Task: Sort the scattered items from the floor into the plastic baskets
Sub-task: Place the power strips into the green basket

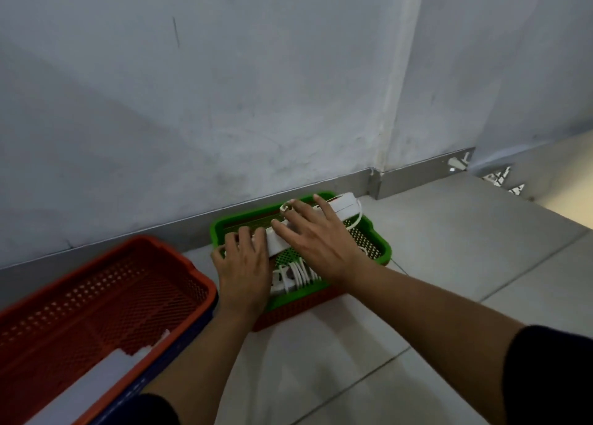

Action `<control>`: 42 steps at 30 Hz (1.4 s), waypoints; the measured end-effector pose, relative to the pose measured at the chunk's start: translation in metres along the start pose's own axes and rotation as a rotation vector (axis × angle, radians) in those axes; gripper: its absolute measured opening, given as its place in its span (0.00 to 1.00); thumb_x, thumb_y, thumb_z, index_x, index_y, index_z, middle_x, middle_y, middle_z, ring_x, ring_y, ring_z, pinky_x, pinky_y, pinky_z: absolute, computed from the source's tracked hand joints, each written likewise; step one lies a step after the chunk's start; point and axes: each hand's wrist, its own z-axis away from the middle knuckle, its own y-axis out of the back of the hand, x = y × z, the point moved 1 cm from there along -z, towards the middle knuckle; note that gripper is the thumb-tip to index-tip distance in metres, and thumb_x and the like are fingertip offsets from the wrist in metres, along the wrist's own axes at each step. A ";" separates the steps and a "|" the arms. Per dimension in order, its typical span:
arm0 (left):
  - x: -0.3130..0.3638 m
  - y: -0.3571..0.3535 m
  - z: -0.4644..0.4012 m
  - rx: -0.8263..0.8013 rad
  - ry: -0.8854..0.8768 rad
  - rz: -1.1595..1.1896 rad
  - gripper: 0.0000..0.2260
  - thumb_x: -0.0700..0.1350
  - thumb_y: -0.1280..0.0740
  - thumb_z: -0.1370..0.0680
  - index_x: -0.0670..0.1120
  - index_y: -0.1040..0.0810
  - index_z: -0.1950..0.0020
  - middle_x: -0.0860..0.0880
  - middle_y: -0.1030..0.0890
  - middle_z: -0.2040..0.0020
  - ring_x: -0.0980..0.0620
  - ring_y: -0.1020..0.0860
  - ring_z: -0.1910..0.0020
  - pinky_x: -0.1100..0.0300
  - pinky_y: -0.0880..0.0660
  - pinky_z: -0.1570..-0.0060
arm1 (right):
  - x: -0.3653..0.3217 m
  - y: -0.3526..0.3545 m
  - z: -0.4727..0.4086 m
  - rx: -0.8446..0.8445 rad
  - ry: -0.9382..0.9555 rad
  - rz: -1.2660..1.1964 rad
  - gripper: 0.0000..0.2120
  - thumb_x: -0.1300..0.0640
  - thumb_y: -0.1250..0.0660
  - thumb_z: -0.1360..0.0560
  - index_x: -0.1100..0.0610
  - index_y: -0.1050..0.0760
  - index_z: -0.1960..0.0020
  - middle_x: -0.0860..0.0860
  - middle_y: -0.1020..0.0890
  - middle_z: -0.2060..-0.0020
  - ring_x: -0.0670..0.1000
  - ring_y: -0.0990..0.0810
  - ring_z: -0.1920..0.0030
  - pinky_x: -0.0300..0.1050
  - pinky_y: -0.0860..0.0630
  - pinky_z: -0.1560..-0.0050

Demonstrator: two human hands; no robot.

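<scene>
A green plastic basket (380, 243) stands on the floor against the wall, stacked on a red basket (308, 309). A long white power strip (343, 208) lies slanted across the green basket, its far end resting over the back rim. My left hand (244, 264) grips its near end. My right hand (316, 237) lies flat on its middle with fingers spread. A second white power strip with a coiled white cable (296, 275) lies in the basket's front part, partly hidden by my hands.
A large red-orange basket (179, 264) sits to the left on a dark blue one (150, 376), with a white flat item (96, 383) inside. A grey wall with a metal skirting (417, 176) runs behind. Pale floor tiles spread to the right and front.
</scene>
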 end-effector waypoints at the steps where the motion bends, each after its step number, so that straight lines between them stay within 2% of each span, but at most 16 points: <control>1: -0.003 -0.009 -0.002 -0.007 0.008 0.000 0.16 0.44 0.28 0.31 0.43 0.25 0.45 0.41 0.22 0.52 0.40 0.24 0.55 0.49 0.29 0.60 | -0.003 -0.011 -0.004 -0.005 -0.022 -0.018 0.27 0.59 0.37 0.24 0.54 0.39 0.27 0.60 0.33 0.29 0.61 0.41 0.26 0.64 0.46 0.28; 4: -0.007 -0.034 -0.007 -0.047 0.052 0.002 0.17 0.46 0.30 0.29 0.43 0.26 0.42 0.41 0.23 0.48 0.39 0.25 0.51 0.47 0.30 0.56 | -0.005 -0.038 -0.010 -0.028 -0.184 -0.118 0.34 0.61 0.38 0.26 0.45 0.47 0.24 0.58 0.47 0.23 0.66 0.53 0.24 0.70 0.55 0.29; 7: -0.007 -0.059 -0.013 -0.103 0.075 0.013 0.20 0.53 0.37 0.25 0.47 0.29 0.36 0.41 0.26 0.40 0.39 0.29 0.43 0.46 0.35 0.47 | -0.004 -0.067 -0.008 -0.180 -0.355 -0.305 0.35 0.58 0.41 0.24 0.38 0.54 0.25 0.52 0.56 0.22 0.66 0.57 0.24 0.73 0.54 0.31; 10: -0.003 -0.081 -0.017 -0.287 0.141 0.068 0.27 0.63 0.47 0.23 0.52 0.36 0.29 0.42 0.33 0.32 0.39 0.35 0.36 0.46 0.38 0.40 | -0.003 -0.096 0.000 -0.452 -0.446 -0.532 0.27 0.45 0.47 0.21 0.37 0.53 0.25 0.50 0.53 0.22 0.61 0.49 0.24 0.73 0.52 0.31; 12: -0.001 -0.095 -0.016 -0.411 0.212 0.167 0.32 0.67 0.53 0.25 0.52 0.42 0.25 0.43 0.37 0.27 0.39 0.39 0.31 0.45 0.41 0.34 | -0.004 -0.107 0.005 -0.557 -0.452 -0.582 0.24 0.42 0.51 0.21 0.38 0.49 0.25 0.51 0.48 0.22 0.60 0.47 0.24 0.73 0.50 0.31; 14: -0.001 -0.103 -0.015 -0.540 0.237 0.244 0.36 0.70 0.57 0.26 0.51 0.50 0.23 0.47 0.46 0.22 0.40 0.48 0.25 0.43 0.50 0.28 | -0.005 -0.111 0.007 -0.581 -0.428 -0.549 0.23 0.41 0.54 0.21 0.39 0.45 0.26 0.52 0.44 0.23 0.59 0.45 0.24 0.71 0.50 0.31; 16: -0.001 -0.105 -0.015 -0.600 0.221 0.258 0.38 0.71 0.59 0.27 0.51 0.56 0.23 0.48 0.53 0.21 0.43 0.55 0.23 0.45 0.57 0.26 | -0.005 -0.108 0.007 -0.594 -0.429 -0.546 0.24 0.40 0.55 0.21 0.39 0.44 0.26 0.52 0.42 0.23 0.58 0.45 0.24 0.70 0.51 0.31; 20: 0.001 -0.092 -0.014 -0.610 0.215 0.236 0.39 0.71 0.60 0.27 0.49 0.57 0.23 0.47 0.56 0.21 0.45 0.57 0.23 0.45 0.60 0.26 | -0.006 -0.093 0.013 -0.620 -0.390 -0.514 0.25 0.39 0.56 0.21 0.40 0.45 0.26 0.53 0.42 0.23 0.57 0.45 0.24 0.72 0.55 0.31; 25: 0.037 -0.055 -0.016 -0.519 -0.006 0.232 0.38 0.69 0.58 0.26 0.48 0.52 0.23 0.48 0.50 0.21 0.47 0.53 0.22 0.45 0.59 0.26 | 0.035 -0.044 0.044 -0.614 -0.159 -0.210 0.26 0.39 0.55 0.21 0.41 0.48 0.25 0.53 0.39 0.25 0.54 0.44 0.24 0.73 0.60 0.32; 29: 0.094 -0.016 -0.022 -0.416 -0.208 0.225 0.38 0.69 0.58 0.26 0.46 0.49 0.23 0.46 0.48 0.21 0.48 0.51 0.23 0.45 0.59 0.26 | 0.094 0.016 0.086 -0.614 -0.138 -0.064 0.26 0.39 0.54 0.21 0.43 0.45 0.25 0.55 0.37 0.26 0.55 0.42 0.25 0.73 0.59 0.31; 32: 0.149 0.015 -0.017 -0.327 -0.381 0.226 0.40 0.70 0.60 0.27 0.45 0.46 0.24 0.45 0.45 0.22 0.48 0.49 0.23 0.44 0.59 0.26 | 0.136 0.063 0.124 -0.605 -0.192 0.015 0.26 0.38 0.54 0.21 0.44 0.45 0.25 0.54 0.35 0.26 0.55 0.40 0.25 0.72 0.58 0.30; 35: 0.204 0.043 -0.009 -0.313 -0.498 0.280 0.44 0.71 0.66 0.31 0.46 0.47 0.24 0.45 0.45 0.22 0.47 0.48 0.23 0.44 0.59 0.26 | 0.167 0.095 0.170 -0.592 -0.267 0.043 0.26 0.37 0.53 0.21 0.44 0.44 0.26 0.53 0.34 0.27 0.55 0.38 0.26 0.71 0.57 0.29; 40: 0.276 0.067 0.027 -0.336 -0.689 0.315 0.40 0.70 0.62 0.28 0.46 0.46 0.24 0.45 0.44 0.22 0.47 0.47 0.23 0.43 0.60 0.26 | 0.176 0.103 0.271 -0.591 -0.498 -0.086 0.27 0.36 0.51 0.22 0.43 0.46 0.26 0.51 0.33 0.27 0.55 0.34 0.29 0.68 0.47 0.30; 42: 0.297 0.067 0.051 -0.400 -0.803 0.293 0.40 0.71 0.60 0.27 0.47 0.46 0.24 0.45 0.45 0.22 0.47 0.48 0.23 0.42 0.61 0.27 | 0.169 0.091 0.316 -0.626 -0.609 -0.175 0.27 0.35 0.51 0.23 0.43 0.46 0.26 0.51 0.32 0.28 0.55 0.32 0.30 0.66 0.44 0.31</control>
